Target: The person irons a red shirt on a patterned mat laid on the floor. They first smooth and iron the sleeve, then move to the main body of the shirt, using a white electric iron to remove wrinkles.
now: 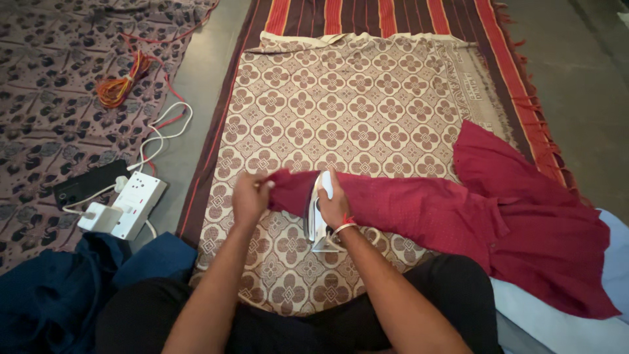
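Ironing gear lies out from left to right on the floor: at far left a white power strip (134,204) with a white plug and cable sits beside a dark phone (88,183) on a purple patterned cloth (46,118), close enough, I judge, for the cord to reach. Next comes the beige patterned blanket (341,111), spread flat over a striped rug (504,59), seemingly as padding for pressing. On it the left hand (250,196) has its fingers pinched together on the narrow end of the dark red garment (458,216), apparently pulling the cloth taut so it lies smooth. Just right of it the right hand (334,203) has its fingers wrapped around the handle of the white iron (321,219), which rests on the garment near that end. The iron's long axis runs away from the person; which end is the nose I cannot tell. The garment's long axis runs left to right, widening into a bunched heap at the right, near a pale blue cloth (576,321).
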